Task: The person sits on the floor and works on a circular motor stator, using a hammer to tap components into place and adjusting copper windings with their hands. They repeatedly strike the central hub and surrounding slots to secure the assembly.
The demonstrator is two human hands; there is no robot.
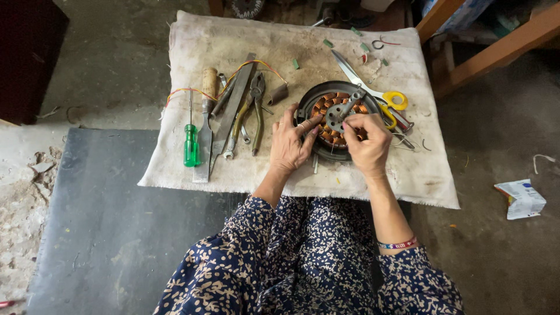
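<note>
Floral-printed sleeves (303,262) are seen nearest, leading to both hands on a round motor stator (336,116) with copper windings, set on a stained cloth (233,35) spread over the floor. The stator's rim is steadied by the left hand (291,143), fingers spread; the right hand (367,140) is pinched at the windings. The coils are best handled gently, the stator kept flat. Pliers (255,108) and a green screwdriver (190,143) are laid alongside.

We find a small repair workshop: a stained cloth (233,169) on bare concrete floor (116,70), bearing pliers (255,111), screwdriver (191,143), files and a copper-wound motor stator (329,108) right of the pliers.
</note>
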